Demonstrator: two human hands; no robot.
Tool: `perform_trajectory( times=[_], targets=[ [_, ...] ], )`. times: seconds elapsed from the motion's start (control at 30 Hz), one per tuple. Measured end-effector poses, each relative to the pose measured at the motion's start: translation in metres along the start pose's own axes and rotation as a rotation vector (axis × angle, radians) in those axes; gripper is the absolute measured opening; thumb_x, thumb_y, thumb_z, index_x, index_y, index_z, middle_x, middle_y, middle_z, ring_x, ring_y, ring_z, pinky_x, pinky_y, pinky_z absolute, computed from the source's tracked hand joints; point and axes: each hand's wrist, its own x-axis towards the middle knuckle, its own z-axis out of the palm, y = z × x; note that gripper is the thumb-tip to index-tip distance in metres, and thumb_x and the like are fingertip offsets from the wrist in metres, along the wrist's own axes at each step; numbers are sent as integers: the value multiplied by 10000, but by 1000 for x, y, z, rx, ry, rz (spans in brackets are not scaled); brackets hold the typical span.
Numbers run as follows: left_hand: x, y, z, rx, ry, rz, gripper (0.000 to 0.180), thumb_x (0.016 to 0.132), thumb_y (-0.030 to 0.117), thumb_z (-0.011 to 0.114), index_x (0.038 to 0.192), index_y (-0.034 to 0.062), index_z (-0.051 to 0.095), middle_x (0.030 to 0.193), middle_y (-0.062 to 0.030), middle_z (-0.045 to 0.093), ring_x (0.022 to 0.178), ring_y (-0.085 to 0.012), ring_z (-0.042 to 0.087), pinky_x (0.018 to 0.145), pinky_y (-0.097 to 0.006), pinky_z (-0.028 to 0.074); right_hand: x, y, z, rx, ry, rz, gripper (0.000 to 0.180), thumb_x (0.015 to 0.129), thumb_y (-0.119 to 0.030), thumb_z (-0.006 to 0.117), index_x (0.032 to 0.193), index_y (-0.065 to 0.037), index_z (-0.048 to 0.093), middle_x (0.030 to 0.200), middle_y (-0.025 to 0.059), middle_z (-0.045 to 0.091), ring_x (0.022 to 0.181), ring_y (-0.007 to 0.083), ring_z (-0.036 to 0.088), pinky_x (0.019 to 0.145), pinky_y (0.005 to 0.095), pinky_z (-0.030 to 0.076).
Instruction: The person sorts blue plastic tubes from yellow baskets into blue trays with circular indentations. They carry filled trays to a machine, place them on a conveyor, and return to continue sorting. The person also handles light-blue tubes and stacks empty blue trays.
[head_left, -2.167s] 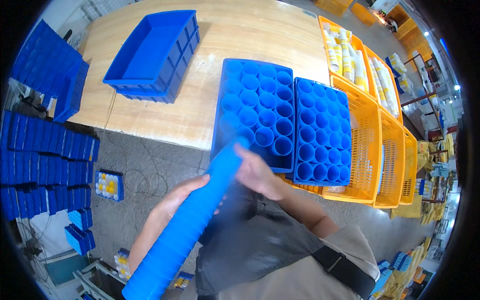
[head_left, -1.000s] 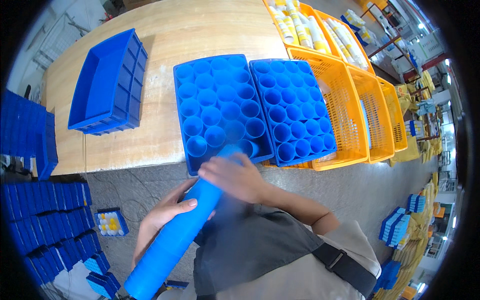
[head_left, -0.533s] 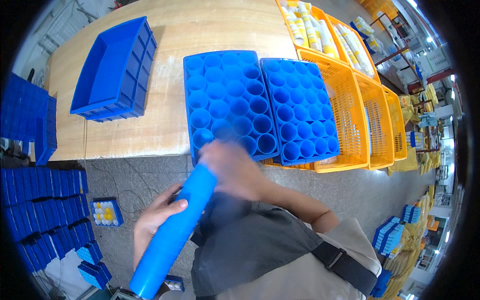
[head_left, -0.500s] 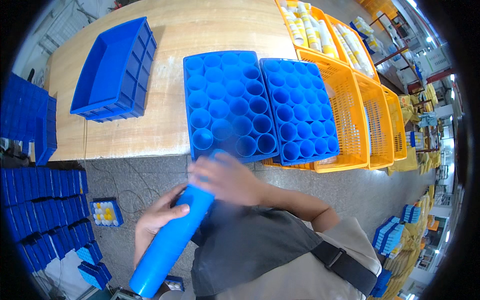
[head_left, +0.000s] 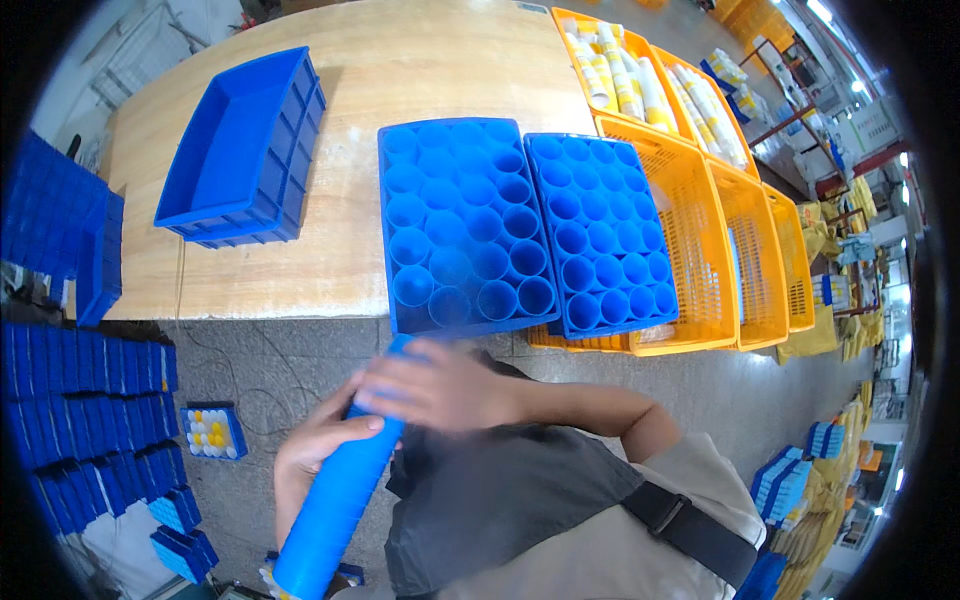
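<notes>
My left hand (head_left: 325, 435) is wrapped round a long slanting stack of nested blue cups (head_left: 335, 510), its thumb across the front. My right hand (head_left: 435, 385), smeared by motion, is at the stack's upper end. A blue rim shows just above its fingers, but their exact hold cannot be made out. Just beyond my hands, at the table's near edge, stands a blue crate (head_left: 384, 230) filled with rows of upright open blue cups (head_left: 413, 285). A second, narrower blue crate (head_left: 554, 318) of such cups adjoins it on the right.
An empty blue bin (head_left: 285, 185) sits on the wooden table (head_left: 350, 75), left. Orange crates (head_left: 700, 250) line the right side; the far ones hold white and yellow tubes (head_left: 620, 70). Blue bins (head_left: 90, 420) are stacked at lower left, near a small tray (head_left: 212, 430) on the floor.
My right hand and the stack's top have shifted slightly left and down, away from the larger crate. A cup opening now shows in its near row where my hand was. The view shifted a little.
</notes>
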Motion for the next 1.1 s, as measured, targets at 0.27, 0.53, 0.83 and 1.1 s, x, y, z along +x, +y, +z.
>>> perform_trajectory(
  times=[0.27, 0.53, 0.83, 1.1],
  targets=[
    [-18, -6, -16, -314, -32, 246, 821, 825, 302, 752, 1448, -72, 370, 1203, -271, 624, 840, -303, 716, 664, -375, 610, -29, 65, 33, 676, 314, 1089, 731, 723, -171, 826, 1365, -36, 503, 1310, 159, 573, 1227, 338, 537, 1009, 455, 409],
    [68, 33, -36, -441, 481, 441, 580, 906, 452, 671, 1196, -39, 562, 974, -191, 689, 764, -251, 694, 654, -361, 588, -44, 37, 16, 779, 43, 834, 686, 900, -380, 725, 1451, -72, 456, 1507, 149, 401, 1402, 333, 393, 1125, 444, 350],
    [246, 29, 41, 618, 645, 899, 693, 981, 351, 616, 1497, -32, 357, 1535, -269, 346, 1431, -389, 324, 1181, -459, 257, -143, 53, -63, 1189, 256, 1438, 834, 925, -348, 715, 1561, -41, 272, 1516, 183, 416, 1366, 274, 432, 1120, 388, 375],
    [339, 87, -58, 423, 468, 412, 414, 791, 1, 608, 1190, -110, 608, 1109, -160, 687, 945, -268, 668, 866, -386, 519, -327, 119, -179, -112, 468, 1563, 862, 852, -372, 764, 1545, -103, 327, 1340, 281, 572, 1158, 402, 623, 971, 450, 497]
  ],
)
